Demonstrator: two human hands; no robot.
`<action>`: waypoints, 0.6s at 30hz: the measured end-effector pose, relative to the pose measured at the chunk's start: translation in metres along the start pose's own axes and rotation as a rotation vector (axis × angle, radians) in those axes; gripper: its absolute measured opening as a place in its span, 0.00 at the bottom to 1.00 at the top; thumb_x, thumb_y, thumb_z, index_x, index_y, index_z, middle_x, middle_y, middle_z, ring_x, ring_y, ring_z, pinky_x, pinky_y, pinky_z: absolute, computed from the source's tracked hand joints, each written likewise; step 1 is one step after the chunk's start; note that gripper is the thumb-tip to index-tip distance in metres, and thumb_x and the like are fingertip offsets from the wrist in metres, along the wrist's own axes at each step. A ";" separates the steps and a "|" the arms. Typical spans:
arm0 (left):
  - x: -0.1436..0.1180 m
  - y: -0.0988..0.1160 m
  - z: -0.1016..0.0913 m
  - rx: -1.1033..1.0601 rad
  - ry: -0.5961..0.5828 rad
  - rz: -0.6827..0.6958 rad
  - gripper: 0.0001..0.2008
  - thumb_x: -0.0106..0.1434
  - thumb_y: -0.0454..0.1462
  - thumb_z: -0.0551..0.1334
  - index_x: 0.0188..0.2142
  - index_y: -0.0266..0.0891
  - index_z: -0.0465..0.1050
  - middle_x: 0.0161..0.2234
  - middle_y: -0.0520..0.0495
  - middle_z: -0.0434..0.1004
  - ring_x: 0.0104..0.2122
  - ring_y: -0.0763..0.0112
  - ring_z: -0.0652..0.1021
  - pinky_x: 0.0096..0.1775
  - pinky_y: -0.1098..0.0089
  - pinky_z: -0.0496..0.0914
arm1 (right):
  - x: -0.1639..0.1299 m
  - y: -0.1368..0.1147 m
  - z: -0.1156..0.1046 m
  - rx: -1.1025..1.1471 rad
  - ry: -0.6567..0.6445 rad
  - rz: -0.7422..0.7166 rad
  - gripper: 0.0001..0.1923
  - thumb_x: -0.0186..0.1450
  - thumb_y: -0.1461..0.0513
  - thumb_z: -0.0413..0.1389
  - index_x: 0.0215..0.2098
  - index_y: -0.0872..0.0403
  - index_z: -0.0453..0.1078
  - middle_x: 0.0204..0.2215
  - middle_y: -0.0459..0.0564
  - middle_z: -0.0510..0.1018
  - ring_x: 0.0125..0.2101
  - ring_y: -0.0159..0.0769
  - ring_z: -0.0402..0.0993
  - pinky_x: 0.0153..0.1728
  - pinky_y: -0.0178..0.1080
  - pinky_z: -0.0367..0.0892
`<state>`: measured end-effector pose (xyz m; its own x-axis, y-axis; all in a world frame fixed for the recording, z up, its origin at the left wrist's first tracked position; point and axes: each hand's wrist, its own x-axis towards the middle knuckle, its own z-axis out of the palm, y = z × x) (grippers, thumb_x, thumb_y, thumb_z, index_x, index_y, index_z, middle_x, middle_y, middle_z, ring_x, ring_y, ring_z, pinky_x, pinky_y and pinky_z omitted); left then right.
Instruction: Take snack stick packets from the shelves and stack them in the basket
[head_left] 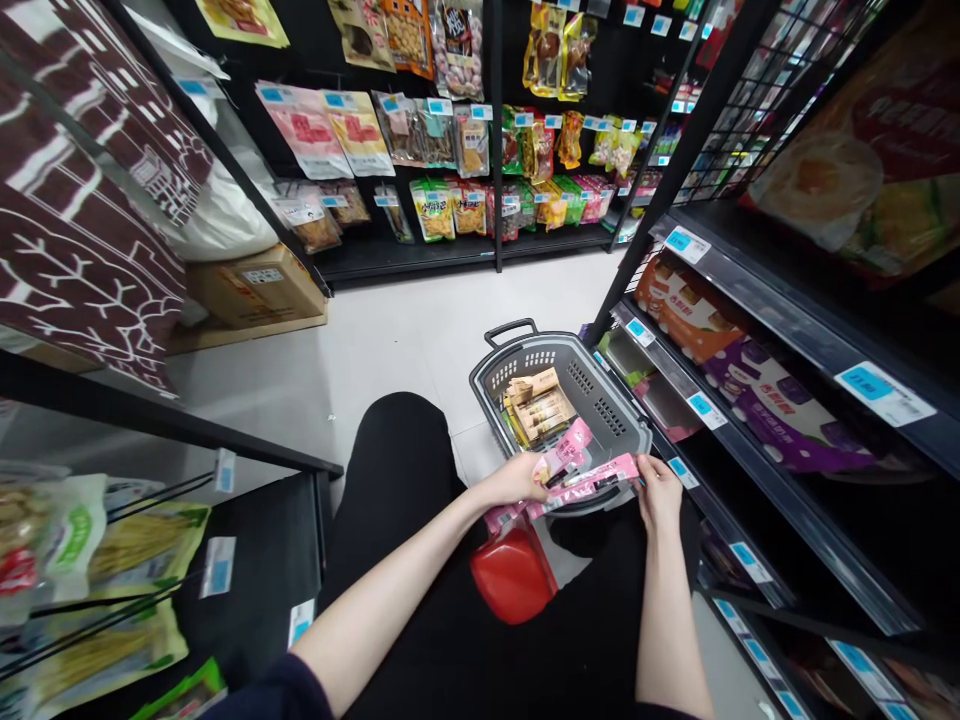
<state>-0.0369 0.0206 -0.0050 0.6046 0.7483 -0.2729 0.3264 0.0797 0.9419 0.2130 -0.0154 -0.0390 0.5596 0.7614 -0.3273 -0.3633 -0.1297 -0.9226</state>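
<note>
A rounded red stool [514, 573] sits nearest. Above it, the left hand [521, 478] and right hand [658, 488] pinch opposite ends of glossy pink packets [581, 472], fingers closed, over the rim of a grey slotted plastic basket [600, 400] holding tan boxes [536, 405]. Print unreadable.

Flat pink packets [581, 478] (several, possibly three; they overlap) lie fanned crosswise, held at both ends just above the grey basket's [600, 400] near rim.
</note>
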 end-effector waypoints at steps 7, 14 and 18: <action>0.004 -0.002 -0.001 -0.241 -0.042 -0.038 0.17 0.40 0.33 0.68 0.32 0.33 0.72 0.28 0.51 0.75 0.32 0.67 0.74 0.35 0.71 0.68 | -0.016 0.001 0.017 -0.124 -0.255 -0.045 0.18 0.46 0.53 0.64 0.28 0.58 0.72 0.13 0.40 0.67 0.11 0.19 0.51 0.12 0.28 0.48; 0.001 -0.006 -0.001 -0.804 -0.195 -0.374 0.19 0.43 0.35 0.70 0.35 0.32 0.70 0.28 0.42 0.77 0.25 0.64 0.78 0.26 0.68 0.71 | -0.020 -0.008 0.009 0.111 -0.310 -0.144 0.20 0.45 0.47 0.62 0.23 0.52 0.66 0.21 0.43 0.70 0.16 0.23 0.57 0.20 0.32 0.58; 0.001 -0.003 -0.001 -0.847 -0.139 -0.370 0.19 0.41 0.33 0.71 0.34 0.32 0.71 0.27 0.42 0.77 0.25 0.67 0.78 0.25 0.71 0.71 | -0.023 -0.012 0.009 0.129 -0.416 -0.135 0.18 0.43 0.50 0.64 0.22 0.52 0.65 0.21 0.43 0.68 0.23 0.28 0.64 0.27 0.35 0.63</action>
<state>-0.0376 0.0220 -0.0078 0.6676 0.4982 -0.5533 -0.0896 0.7915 0.6045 0.1980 -0.0257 -0.0185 0.2710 0.9599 -0.0718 -0.4126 0.0485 -0.9096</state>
